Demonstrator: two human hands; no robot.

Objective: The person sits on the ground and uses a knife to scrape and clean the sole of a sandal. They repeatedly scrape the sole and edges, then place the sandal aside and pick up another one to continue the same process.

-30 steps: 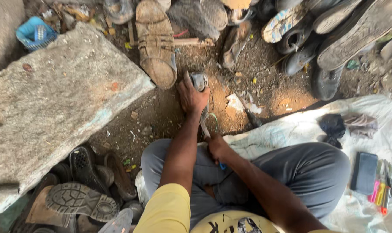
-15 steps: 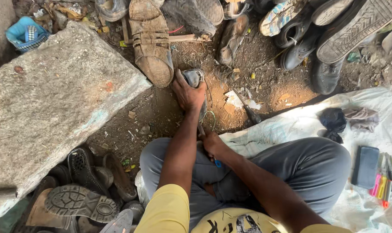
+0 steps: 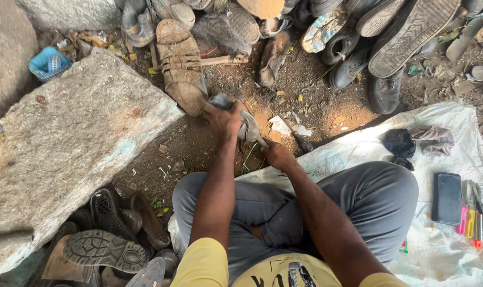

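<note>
Person sits on the ground, knees apart in grey trousers [image 3: 380,207], yellow shirt at bottom edge. Left hand [image 3: 224,119] is stretched fwd & clenched around a small grey shoe piece [image 3: 248,126], which sticks out to the right of the fist & slightly below it, over bare dirt just in front of the knees. Exact part of the shoe can't be made out; partly hidden by the fingers. Right hand [image 3: 277,155] sits lower & nearer the body, just right of that piece, closed on a thin tool; only a short bit shows at approx the top of the fist, pointing toward the grey piece. Whether the tip touches it can't be told.

Just above the left hand lies a worn brown sandal [image 3: 181,66], sole-end near the knuckles. More shoes are piled along the top, incl. a big treaded sole [image 3: 411,34]. Large flat stone slab [image 3: 71,149] to the left, w/ a blue basket [image 3: 49,62] beyond it. Black soles [image 3: 106,250] heaped bottom left. On the right, a white sack sheet [image 3: 443,250] carries a dark phone [image 3: 447,197], coloured small tools [image 3: 473,215] & a black cloth [image 3: 399,142].
</note>
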